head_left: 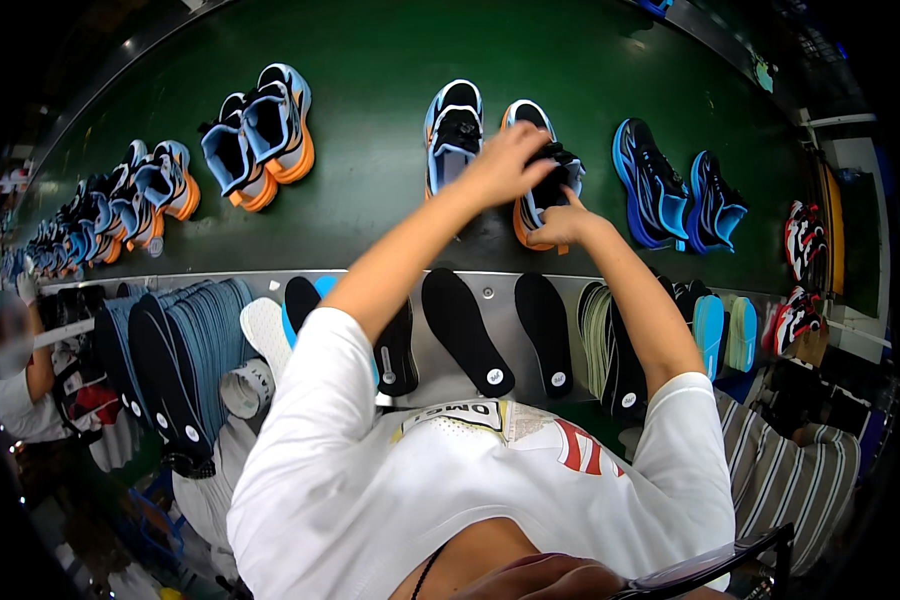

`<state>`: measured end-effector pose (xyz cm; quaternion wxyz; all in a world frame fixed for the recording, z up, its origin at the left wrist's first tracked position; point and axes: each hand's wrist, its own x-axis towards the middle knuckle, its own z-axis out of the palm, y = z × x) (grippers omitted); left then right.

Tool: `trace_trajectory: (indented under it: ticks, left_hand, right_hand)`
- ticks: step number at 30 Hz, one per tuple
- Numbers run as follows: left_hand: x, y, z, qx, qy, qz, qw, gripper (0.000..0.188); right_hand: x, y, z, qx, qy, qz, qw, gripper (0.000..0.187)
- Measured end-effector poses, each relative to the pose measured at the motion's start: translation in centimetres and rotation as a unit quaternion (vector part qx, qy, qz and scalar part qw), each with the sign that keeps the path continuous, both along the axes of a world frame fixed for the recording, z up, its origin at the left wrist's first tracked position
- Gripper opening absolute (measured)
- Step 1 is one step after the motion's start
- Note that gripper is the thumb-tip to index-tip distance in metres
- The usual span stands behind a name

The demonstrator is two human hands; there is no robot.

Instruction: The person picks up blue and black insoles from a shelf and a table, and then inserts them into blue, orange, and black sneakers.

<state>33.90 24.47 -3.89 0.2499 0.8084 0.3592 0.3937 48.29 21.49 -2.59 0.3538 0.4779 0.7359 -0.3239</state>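
Shoe (550, 192): one, at left hand (507, 168), right hand (572, 224) | dark-blue shoes (656, 192): two

A white T-shirt (370, 490) with short, loose sleeves (310, 372) bears a chest print (582, 450) in yellow, black and red; a thin dark neck cord (427, 572) and dark-framed glasses (785, 545) show near.

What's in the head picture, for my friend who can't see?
A person's right hand holds an orange-soled shoe at its opening, left hand over its front, on a green surface. Black insoles are nearer the body.
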Motion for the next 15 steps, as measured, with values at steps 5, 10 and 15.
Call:
trace_trajectory:
  ticks: [5,10,15]
  left_hand:
    - [-7.3,1.5,2.4,0.043,0.121,0.085,0.988,0.056]
    - [-7.5,-0.1,0.8,-0.111,0.329,-0.049,0.936,0.071]
    - [-8.5,0.5,0.6,-0.111,0.191,0.037,0.975,0.050]
  right_hand:
    - [-0.7,-9.3,0.6,0.526,0.274,-0.063,0.803,0.041]
    - [-5.3,-21.6,-0.9,0.358,0.232,-0.094,0.899,0.054]
    - [-5.2,-24.5,-1.0,0.272,0.228,-0.185,0.916,0.059]
